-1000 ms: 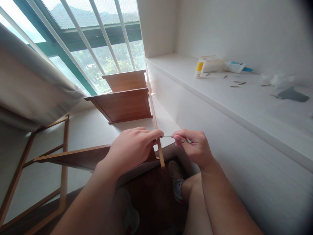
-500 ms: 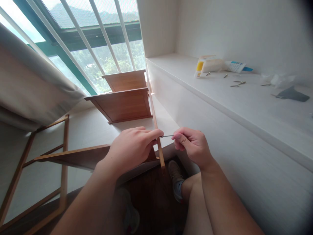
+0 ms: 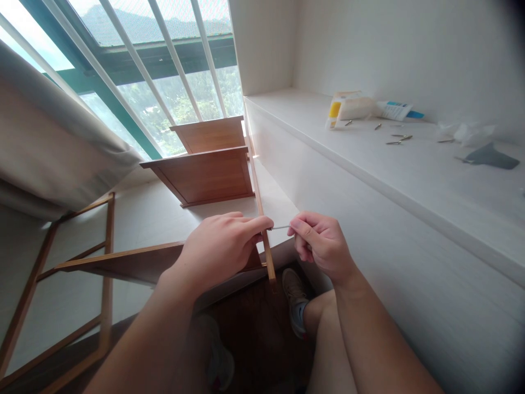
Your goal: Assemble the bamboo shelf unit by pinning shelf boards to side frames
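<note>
My left hand is closed at the narrow wooden post of a brown wooden shelf unit, its index fingertip by the end of a thin metal rod; its other fingers are largely hidden. My right hand pinches the other end of that rod, which looks like a hex key, between thumb and fingers. The rod runs nearly level between both hands, its left end meeting the post. A wooden shelf panel passes behind my left hand, and another panel stands farther off.
On the white ledge at the right lie several metal screws, a white and blue tube, a yellow-marked package and a grey piece. A wooden frame stands left, below a curtain. My shoe is below.
My right hand has turned slightly on the hex key, its lower fingers now looser and lower. My left hand and the wooden post hold nearly the same place.
</note>
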### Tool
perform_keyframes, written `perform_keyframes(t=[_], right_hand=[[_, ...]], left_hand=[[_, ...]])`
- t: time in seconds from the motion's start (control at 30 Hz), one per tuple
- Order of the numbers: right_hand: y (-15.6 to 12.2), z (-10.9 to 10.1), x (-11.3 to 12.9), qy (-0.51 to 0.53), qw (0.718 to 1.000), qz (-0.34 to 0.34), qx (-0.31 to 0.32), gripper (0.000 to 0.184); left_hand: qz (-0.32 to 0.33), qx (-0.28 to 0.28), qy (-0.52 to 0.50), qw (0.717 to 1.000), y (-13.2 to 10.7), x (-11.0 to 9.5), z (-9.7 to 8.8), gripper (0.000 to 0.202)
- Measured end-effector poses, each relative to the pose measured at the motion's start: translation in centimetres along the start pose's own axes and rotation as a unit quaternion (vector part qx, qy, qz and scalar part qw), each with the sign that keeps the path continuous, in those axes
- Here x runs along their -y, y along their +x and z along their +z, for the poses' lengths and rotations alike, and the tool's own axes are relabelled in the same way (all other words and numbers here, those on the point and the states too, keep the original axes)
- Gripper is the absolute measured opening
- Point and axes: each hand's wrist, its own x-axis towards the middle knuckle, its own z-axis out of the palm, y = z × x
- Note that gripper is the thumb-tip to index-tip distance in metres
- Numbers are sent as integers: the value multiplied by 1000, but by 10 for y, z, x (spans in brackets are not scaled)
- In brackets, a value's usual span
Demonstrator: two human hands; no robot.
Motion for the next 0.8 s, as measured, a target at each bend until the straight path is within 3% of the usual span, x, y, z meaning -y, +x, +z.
perform_keyframes(t=[0.3, 0.6, 0.8], right_hand=[[-1, -10, 1, 13, 999, -24, -17, 28], [2, -12, -3, -129, 983, -131, 5, 22], [3, -12, -4, -140, 976, -167, 1, 19]], left_hand=[[-1, -3, -6, 1000, 0, 0, -2, 25], [-1, 0, 2, 1000, 0, -1, -3, 23], [-4, 4, 7, 1000, 0, 0, -2, 25]])
